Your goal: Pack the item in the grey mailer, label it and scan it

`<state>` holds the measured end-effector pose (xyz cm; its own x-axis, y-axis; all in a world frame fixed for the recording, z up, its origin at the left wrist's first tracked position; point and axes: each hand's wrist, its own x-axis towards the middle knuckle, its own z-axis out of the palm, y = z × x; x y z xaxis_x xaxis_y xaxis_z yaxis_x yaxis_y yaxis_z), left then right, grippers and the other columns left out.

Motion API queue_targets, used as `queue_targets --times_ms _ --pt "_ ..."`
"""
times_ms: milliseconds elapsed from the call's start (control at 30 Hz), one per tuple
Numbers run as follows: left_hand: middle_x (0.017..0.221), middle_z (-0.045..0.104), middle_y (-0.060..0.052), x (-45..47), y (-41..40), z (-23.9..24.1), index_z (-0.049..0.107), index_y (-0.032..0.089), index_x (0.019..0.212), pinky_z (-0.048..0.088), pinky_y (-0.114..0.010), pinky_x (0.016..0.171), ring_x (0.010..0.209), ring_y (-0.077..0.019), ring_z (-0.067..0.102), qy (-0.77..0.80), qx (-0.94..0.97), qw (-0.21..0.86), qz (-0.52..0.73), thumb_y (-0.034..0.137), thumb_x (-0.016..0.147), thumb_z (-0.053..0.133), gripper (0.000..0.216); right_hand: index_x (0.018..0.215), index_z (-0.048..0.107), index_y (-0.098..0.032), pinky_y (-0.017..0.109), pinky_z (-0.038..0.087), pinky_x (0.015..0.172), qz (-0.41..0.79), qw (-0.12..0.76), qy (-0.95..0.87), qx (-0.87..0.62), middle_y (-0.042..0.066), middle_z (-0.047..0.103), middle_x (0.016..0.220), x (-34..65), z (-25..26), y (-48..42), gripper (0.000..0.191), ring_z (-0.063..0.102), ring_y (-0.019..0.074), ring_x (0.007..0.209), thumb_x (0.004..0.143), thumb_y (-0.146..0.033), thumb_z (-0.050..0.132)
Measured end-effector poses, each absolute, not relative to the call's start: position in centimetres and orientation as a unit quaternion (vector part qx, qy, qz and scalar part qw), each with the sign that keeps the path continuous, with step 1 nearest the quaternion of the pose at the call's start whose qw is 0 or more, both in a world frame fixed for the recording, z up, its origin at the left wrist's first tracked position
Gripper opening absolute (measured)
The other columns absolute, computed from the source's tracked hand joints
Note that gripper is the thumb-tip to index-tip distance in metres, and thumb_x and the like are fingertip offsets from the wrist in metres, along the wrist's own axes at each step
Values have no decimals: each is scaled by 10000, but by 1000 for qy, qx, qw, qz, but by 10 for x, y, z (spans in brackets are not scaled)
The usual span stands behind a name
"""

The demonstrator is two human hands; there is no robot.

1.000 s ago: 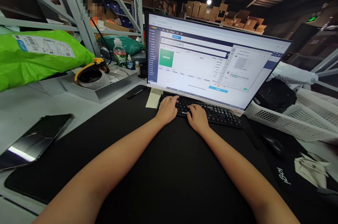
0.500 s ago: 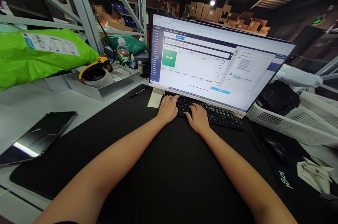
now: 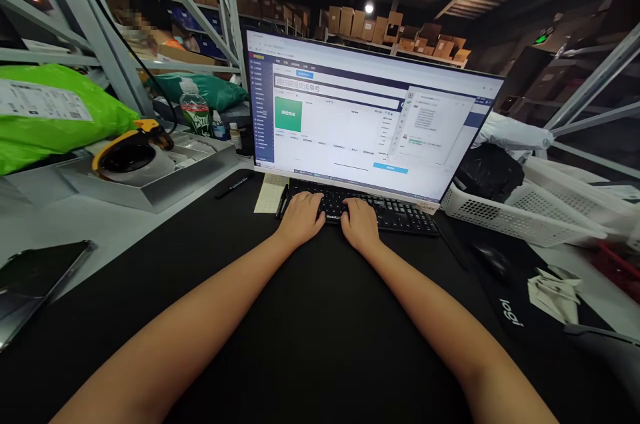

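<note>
Both of my hands rest on a black keyboard [image 3: 395, 214] that lies under a wide lit monitor [image 3: 360, 117]. My left hand [image 3: 301, 217] covers the keyboard's left end, its fingers spread over the keys and holding nothing. Just to its right, my right hand [image 3: 361, 224] lies on the middle keys with the fingers bent down onto them. A black desk mat [image 3: 280, 331] runs beneath both forearms.
A phone [image 3: 30, 281] lies at the left edge. A metal tray with a yellow-black scanner [image 3: 133, 147] stands at the back left, beside a green parcel [image 3: 50, 111] and a bottle [image 3: 194, 111]. A black mouse [image 3: 493, 259], white baskets [image 3: 505, 214] and crumpled paper [image 3: 553, 291] are on the right.
The view has swung to the right and slightly down, so everything sits further left. My hands stay on the keyboard, with only small finger movement.
</note>
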<state>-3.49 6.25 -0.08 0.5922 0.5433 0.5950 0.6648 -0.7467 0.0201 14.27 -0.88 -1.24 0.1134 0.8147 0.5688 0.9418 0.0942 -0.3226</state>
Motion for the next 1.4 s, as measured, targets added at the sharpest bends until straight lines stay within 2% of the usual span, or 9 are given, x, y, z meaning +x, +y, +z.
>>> queue_targets --times_ms 167,233,333,467,633,733,900,1167,1400 --pt "1077 683 -137 -35 63 1 665 151 1033 517 -464 971 1075 -322 608 -339 -900 116 -246 216 938 542 169 1280 630 -149 444 392 1106 -106 342 -668 -653 143 653 1312 143 -15 -8 403 559 288 1231 893 -197 526" --pt "1073 681 -133 -35 62 2 667 146 1032 522 -450 945 1053 -313 614 -341 -901 120 -240 210 941 548 164 1321 609 -153 473 329 1176 -113 348 -670 -646 150 625 1374 144 -18 -7 450 525 292 1301 876 -200 556" --pt "1083 682 -126 -35 60 2 667 148 1047 520 -434 923 1048 -303 616 -347 -899 125 -236 208 952 546 165 1359 591 -151 507 250 1233 -130 349 -682 -629 159 593 1426 145 -21 -7 438 484 289 1363 934 -238 529" --pt "1079 681 -122 -35 59 4 668 150 1029 514 -431 914 1046 -298 614 -353 -898 128 -227 216 962 542 157 1343 616 -129 483 342 1185 -120 327 -689 -636 179 583 1437 146 -25 -4 409 493 303 1354 1001 -300 470" --pt "1077 676 -124 -35 58 5 663 141 1026 511 -437 912 1055 -306 608 -354 -900 127 -219 227 966 534 166 1275 659 -134 487 408 1122 -100 303 -693 -646 175 624 1379 148 -25 -3 376 548 318 1276 1008 -310 461" --pt "1100 679 -127 -37 57 5 641 140 1099 509 -434 930 1073 -306 609 -367 -895 116 -225 221 956 536 195 1236 667 -135 471 443 1073 -92 322 -692 -640 162 667 1285 152 -24 -2 350 582 309 1206 978 -251 460" --pt "1182 681 -138 -39 56 3 505 118 1349 517 -437 979 1114 -305 620 -403 -874 69 -263 208 934 555 427 1201 667 -119 459 464 1042 -80 370 -661 -648 163 680 1226 157 -25 -1 360 596 300 1167 942 -184 425" --pt "1233 654 -159 -42 65 -3 478 125 1345 504 -476 1061 1176 -320 599 -389 -860 -7 -329 175 880 581 478 1268 657 -159 484 449 1059 -99 339 -686 -636 151 643 1296 152 -25 -5 362 568 312 1206 970 -283 495" --pt "1333 600 -166 -42 67 -6 460 133 1369 454 -488 1124 1270 -319 546 -357 -866 -8 -351 121 839 568 541 1327 638 -135 498 425 1091 -118 303 -703 -633 177 599 1373 149 -26 -4 412 537 332 1256 991 -328 497"
